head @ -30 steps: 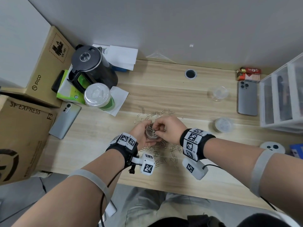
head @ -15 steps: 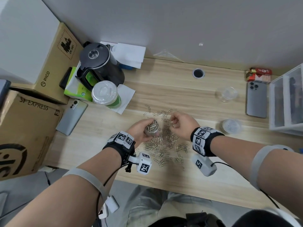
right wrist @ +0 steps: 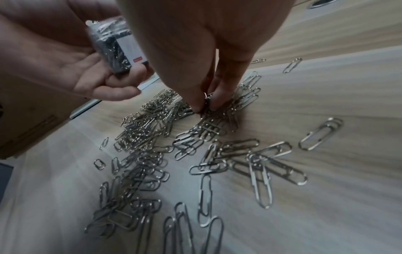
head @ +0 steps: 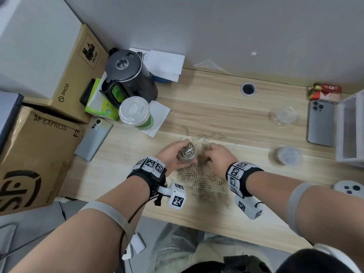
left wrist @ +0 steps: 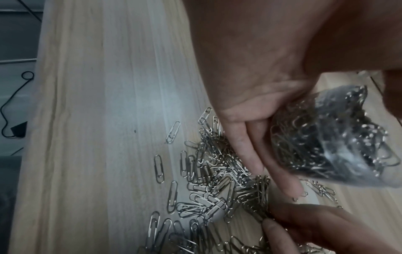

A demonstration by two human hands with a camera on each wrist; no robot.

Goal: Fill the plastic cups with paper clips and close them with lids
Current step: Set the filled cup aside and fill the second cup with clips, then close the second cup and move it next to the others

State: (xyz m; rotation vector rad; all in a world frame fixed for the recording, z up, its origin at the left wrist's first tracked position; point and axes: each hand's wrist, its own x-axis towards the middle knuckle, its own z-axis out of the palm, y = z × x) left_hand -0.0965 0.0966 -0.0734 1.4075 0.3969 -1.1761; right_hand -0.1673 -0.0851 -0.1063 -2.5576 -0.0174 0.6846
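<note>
Desk (head: 197, 213), light wood, long edge nearest the person.

1. Paper clips (head: 201, 180), loose, silver. Scattered heap near the front edge at mid-desk, running back between the two hands; a thinner scatter lies beyond the hands. Long axes lie every way, flat on the wood.

2. Left hand (head: 171, 158), just behind the heap. Fingers and thumb curled round the wall of a clear plastic cup (head: 186, 151), held off the desk, mouth up and tipped a little toward the right hand in the left wrist view. Contents: paper clips, packed close to the rim. No lid on it.

3. Right hand (head: 218, 157), just right of the cup. Fingertips (right wrist: 215, 103) point down into the heap, thumb and fingers drawn together on a few clips at the desk surface.

4. Second cup with lid (head: 288, 155), toward the right edge, upright; contents cannot be told.

5. Third clear cup (head: 284, 116), farther back on the right, upright, open mouth up.

6. Grey phone (head: 321, 123), flat, just right of the third cup, long axis front to back.

7. Lidded drink cup (head: 136, 115) and black kettle (head: 128, 77), left rear.

8. Cable hole (head: 248, 89), near the back edge.
</note>
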